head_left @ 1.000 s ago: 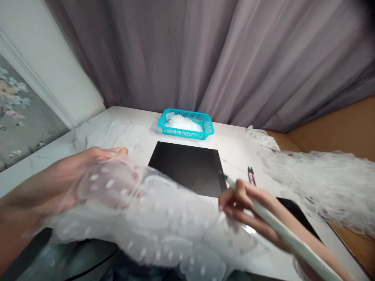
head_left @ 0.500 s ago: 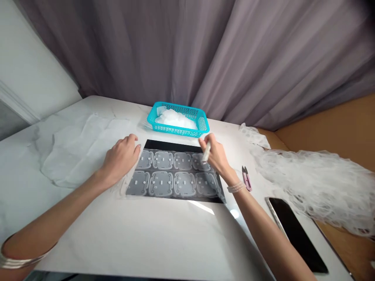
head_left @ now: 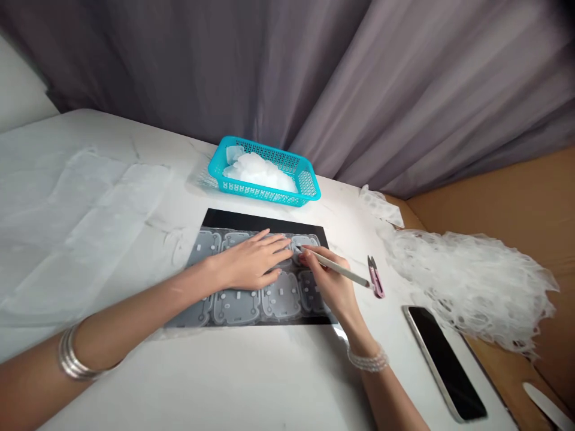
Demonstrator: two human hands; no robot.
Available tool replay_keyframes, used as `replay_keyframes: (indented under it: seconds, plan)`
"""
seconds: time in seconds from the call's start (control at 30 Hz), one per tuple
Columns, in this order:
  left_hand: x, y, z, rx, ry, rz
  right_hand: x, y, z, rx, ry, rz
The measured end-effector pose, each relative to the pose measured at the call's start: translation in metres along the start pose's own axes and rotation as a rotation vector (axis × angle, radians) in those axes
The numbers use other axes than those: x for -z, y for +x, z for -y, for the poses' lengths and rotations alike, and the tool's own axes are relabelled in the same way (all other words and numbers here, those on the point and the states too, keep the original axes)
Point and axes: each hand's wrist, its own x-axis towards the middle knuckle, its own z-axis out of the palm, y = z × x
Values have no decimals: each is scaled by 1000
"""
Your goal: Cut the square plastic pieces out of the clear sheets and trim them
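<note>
A sheer white sheet printed with rounded square shapes lies over a black board. My left hand rests flat on the sheet, fingers spread, covering some of the shapes. Between the fingers of my right hand is a slim white pen-shaped tool. Its dark tip touches or hovers just above the upper right shape; which of the two I cannot tell. To the right of my right hand lie small pink thread snips, blades pointing away.
A turquoise basket holding white sheer pieces stands behind the board. White mesh offcuts are heaped at the right. A phone lies near the right table edge. More sheer sheeting spreads to the left. A grey curtain hangs behind.
My left hand has moved right, from beside the board onto the sheet. My right hand has turned and lowered the tool's tip to the upper right shape. The view has shifted somewhat.
</note>
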Motion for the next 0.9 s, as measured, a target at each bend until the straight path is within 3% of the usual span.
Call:
replay_keyframes:
  seconds: [0.3,0.53,0.77,0.9]
  plan:
    - [2,1,0,-47,62,-41,-16,5,13,83,-257,-85]
    - [0,0,1,-66,102,-57,-22,8,17,177,-383,-74]
    - [2,-3,0,-50,132,-59,-20,-16,18,283,-494,-9]
    - [2,-3,1,-65,139,-60,-28,-21,8,406,-547,-64]
